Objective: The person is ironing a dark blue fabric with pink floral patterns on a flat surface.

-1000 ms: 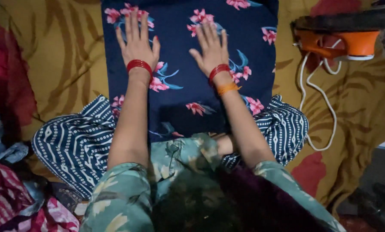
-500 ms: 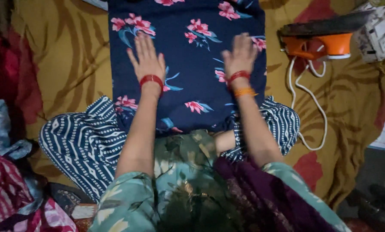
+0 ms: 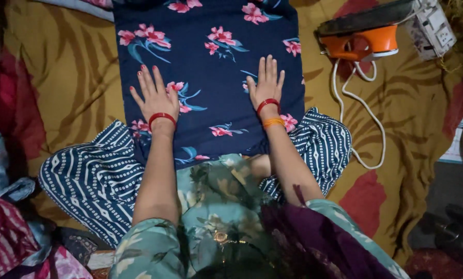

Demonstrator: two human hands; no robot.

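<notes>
Both hands, left hand [image 3: 155, 99] and right hand [image 3: 266, 85], lie flat on the floral cloth [image 3: 211, 67], fingers spread, gripping nothing. The cloth's long axis runs straight away from them.

Warm, fairly dim indoor light falls from above onto the navy floral cloth [image 3: 211, 77], leaving the corners murky. Shadows are soft. The centre is sharp; edges darken and blur slightly, with no glare.

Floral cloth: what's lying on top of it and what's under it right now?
On the floral cloth both hands lie flat, left hand and right hand. Around it shows a yellow patterned sheet; its near edge overlaps striped fabric. What lies directly beneath the cloth is covered.
</notes>
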